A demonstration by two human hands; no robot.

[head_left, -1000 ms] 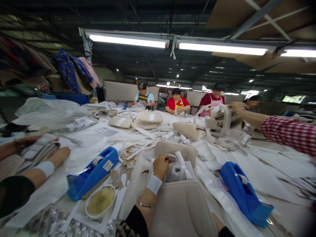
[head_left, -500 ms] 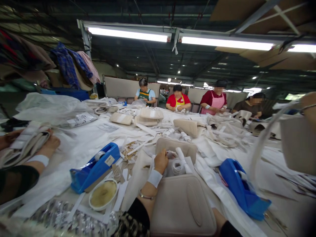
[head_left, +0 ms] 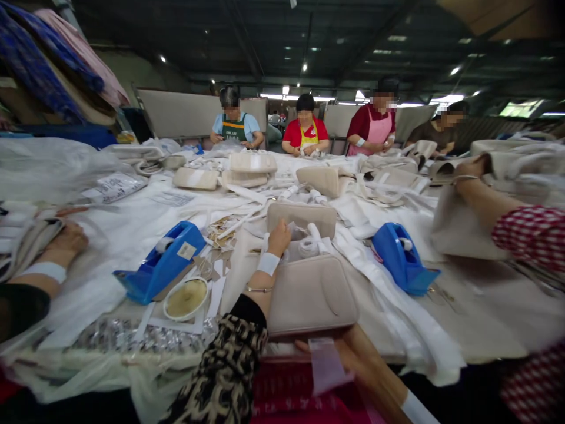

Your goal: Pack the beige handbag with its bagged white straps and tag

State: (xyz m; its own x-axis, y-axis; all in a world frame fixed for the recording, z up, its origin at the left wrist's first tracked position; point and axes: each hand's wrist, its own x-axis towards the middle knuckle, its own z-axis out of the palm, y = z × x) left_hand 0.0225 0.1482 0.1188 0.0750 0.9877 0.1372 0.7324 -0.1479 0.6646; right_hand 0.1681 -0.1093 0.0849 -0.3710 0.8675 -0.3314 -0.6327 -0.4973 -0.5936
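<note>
A beige bag (head_left: 309,291) lies open in front of me at the table's front edge, its flap (head_left: 302,219) raised behind the opening. White wrapped bundles (head_left: 314,238) fill the opening. My left hand (head_left: 279,237) is closed at the left side of the opening, beside clear plastic; what its fingers pinch is too small to tell. Below the front edge of the bag is my right hand (head_left: 348,352), partly hidden, with a small translucent plastic piece (head_left: 327,364) gripped in its fingers.
Blue tape dispensers (head_left: 164,262) (head_left: 404,259) stand on both sides, with a round dish (head_left: 186,298) near the left one. Another person's hand (head_left: 70,238) is at far left; a checked-sleeved arm (head_left: 489,197) reaches in from the right. Several people work opposite.
The view has tilted down and come closer. My right hand, mostly hidden before, now shows with the plastic piece. The neighbour's checked sleeve has come into view at right. My left hand stays by the opening.
</note>
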